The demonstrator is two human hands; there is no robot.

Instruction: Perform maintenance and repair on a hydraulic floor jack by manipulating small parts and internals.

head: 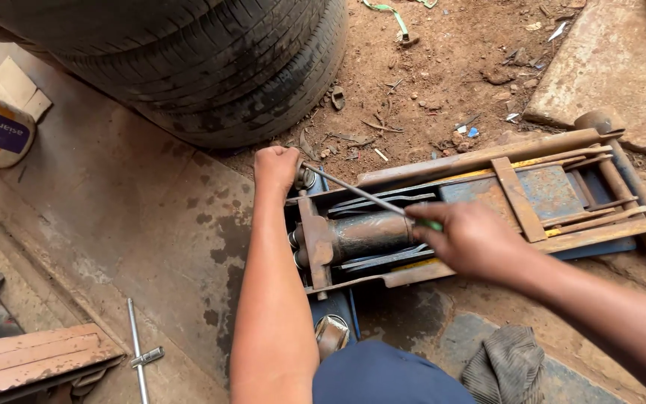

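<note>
Bare red earth strewn with scraps and pebbles, and a stained metal sheet [151, 217] laid over it, make up the working ground.

Nearest the viewer, a grey rag [506, 363] is seen crumpled on the ground, and to the left a chromed wheel wrench [137, 348] lies beside a worn wooden board [31, 355].

Beyond these, a rusted hydraulic trolley jack [480, 202] lies flat, its long steel frame pitted and flaking, with traces of blue and yellow paint. The dark cylindrical ram [368, 236] is set between the side plates at the left end.

The right hand [472, 239] is closed around the green handle of a long thin screwdriver [360, 194], whose shaft is angled up-left across the ram. The left hand [278, 168] is clenched over the jack's rear corner, where the tool's tip appears to meet a small round fitting; the contact itself is hidden.

The step in hand is judged to be work on that fitting. A steady brace and careful seating of the tip would be called for.

Furthest off, a stack of worn tyres [211, 67] is noted.
</note>
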